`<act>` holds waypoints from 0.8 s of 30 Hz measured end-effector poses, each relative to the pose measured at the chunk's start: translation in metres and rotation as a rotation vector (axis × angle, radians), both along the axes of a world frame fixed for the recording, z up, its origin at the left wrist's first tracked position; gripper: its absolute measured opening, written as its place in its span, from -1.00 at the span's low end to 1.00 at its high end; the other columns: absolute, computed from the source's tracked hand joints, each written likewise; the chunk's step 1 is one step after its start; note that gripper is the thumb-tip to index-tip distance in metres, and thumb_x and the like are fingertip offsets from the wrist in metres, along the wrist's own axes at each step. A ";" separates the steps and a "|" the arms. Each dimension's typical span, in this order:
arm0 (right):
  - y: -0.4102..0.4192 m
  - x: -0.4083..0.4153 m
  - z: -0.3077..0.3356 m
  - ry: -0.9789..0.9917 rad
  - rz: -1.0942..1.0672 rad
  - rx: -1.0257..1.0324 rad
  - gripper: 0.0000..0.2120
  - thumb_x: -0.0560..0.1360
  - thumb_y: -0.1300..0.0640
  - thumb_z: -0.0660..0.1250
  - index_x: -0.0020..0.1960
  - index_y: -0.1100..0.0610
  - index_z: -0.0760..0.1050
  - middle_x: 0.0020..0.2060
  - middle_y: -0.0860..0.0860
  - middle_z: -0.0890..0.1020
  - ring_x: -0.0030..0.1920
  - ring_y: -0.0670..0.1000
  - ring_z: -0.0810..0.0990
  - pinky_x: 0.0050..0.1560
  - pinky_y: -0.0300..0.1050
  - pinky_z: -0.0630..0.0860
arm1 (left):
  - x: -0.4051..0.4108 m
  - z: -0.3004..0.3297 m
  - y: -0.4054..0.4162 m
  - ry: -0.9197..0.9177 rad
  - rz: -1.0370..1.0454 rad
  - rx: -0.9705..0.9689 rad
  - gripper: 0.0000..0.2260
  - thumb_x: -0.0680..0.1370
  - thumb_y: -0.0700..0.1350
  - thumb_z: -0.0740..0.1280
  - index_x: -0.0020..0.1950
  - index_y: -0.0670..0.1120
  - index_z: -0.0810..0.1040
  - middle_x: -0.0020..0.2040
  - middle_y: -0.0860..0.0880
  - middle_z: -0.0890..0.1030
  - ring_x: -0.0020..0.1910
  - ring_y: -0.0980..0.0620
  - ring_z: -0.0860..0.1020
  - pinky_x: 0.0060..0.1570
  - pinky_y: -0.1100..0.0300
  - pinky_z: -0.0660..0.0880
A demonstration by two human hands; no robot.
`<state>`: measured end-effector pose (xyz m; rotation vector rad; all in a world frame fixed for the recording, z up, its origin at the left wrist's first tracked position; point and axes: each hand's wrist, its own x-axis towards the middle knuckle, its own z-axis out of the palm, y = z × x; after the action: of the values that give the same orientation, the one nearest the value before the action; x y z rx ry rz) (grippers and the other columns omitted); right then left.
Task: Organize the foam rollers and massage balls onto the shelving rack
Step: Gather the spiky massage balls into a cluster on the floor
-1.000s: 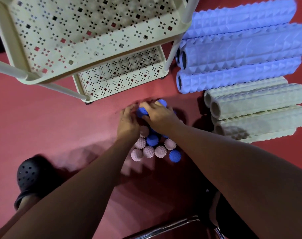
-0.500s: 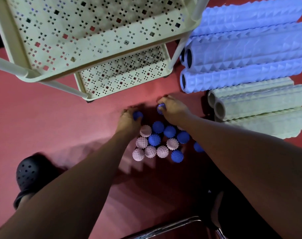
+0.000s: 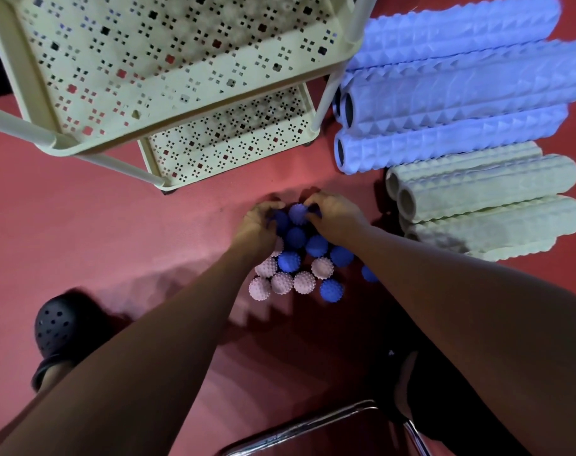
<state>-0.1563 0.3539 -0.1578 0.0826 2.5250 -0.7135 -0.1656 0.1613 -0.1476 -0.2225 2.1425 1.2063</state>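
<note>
Left hand and right hand, fingers curled around blue massage balls at the floor cluster's far end, below the empty shelving rack; overfilled hands could spill balls, which would likely roll away.
</note>
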 end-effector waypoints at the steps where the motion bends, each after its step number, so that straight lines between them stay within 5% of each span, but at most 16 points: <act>1: 0.001 0.003 0.003 0.022 -0.018 -0.029 -0.72 0.53 0.19 0.36 0.24 0.15 0.57 0.22 0.07 0.59 0.22 0.13 0.53 0.22 -0.10 0.36 | 0.001 0.000 0.000 0.000 -0.009 0.008 -0.63 0.55 -0.42 0.17 0.24 -0.12 0.57 0.22 -0.02 0.55 0.10 0.08 0.51 -0.07 0.57 0.44; 5: 0.012 0.034 0.013 0.211 -0.104 -0.064 -0.74 0.49 0.23 0.35 0.17 0.17 0.57 0.10 0.10 0.58 0.11 0.18 0.55 0.17 -0.01 0.44 | 0.010 0.005 -0.001 0.039 -0.027 0.025 -0.66 0.55 -0.37 0.23 0.19 -0.01 0.56 0.38 -0.09 0.39 0.31 -0.02 0.45 0.38 0.11 0.39; 11: 0.046 0.119 0.023 0.105 -0.228 0.109 -0.65 0.47 0.04 0.46 0.19 0.12 0.51 0.10 0.10 0.51 0.10 0.17 0.51 0.13 0.07 0.47 | 0.036 0.011 0.001 0.116 -0.040 -0.051 -0.68 0.55 -0.23 0.29 0.26 0.04 0.55 0.24 0.06 0.43 0.23 0.00 0.47 0.26 0.16 0.40; 16: 0.056 0.146 0.016 -0.029 -0.261 0.186 -0.49 0.36 0.18 0.54 0.25 0.18 0.47 0.21 0.16 0.39 0.15 0.27 0.50 0.20 0.15 0.47 | 0.055 0.014 0.000 0.090 0.151 -0.058 -0.73 0.56 -0.25 0.31 0.23 -0.04 0.56 0.17 0.06 0.42 0.16 0.02 0.52 0.15 0.23 0.42; 20: 0.052 0.133 0.013 -0.024 -0.340 0.143 -0.46 0.31 0.14 0.59 0.18 0.18 0.42 0.22 0.12 0.36 0.12 0.22 0.52 0.10 0.07 0.50 | 0.059 0.019 -0.010 0.060 0.154 -0.097 -0.74 0.59 -0.24 0.30 0.27 -0.07 0.54 0.20 0.02 0.40 -0.12 0.34 0.48 -0.05 0.44 0.33; 24: 0.047 0.129 0.008 -0.082 -0.436 0.102 -0.17 0.28 0.12 0.59 0.44 0.03 0.26 0.30 0.17 0.30 0.28 0.25 0.45 0.23 0.11 0.49 | 0.058 0.023 -0.013 0.041 0.159 -0.113 -0.74 0.58 -0.21 0.30 0.26 -0.02 0.54 0.21 0.04 0.40 -0.15 0.41 0.48 0.01 0.32 0.42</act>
<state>-0.0272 0.4013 -0.1502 0.7000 2.4850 -0.7248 -0.1077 0.1479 -0.1251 -0.4280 2.2660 1.1871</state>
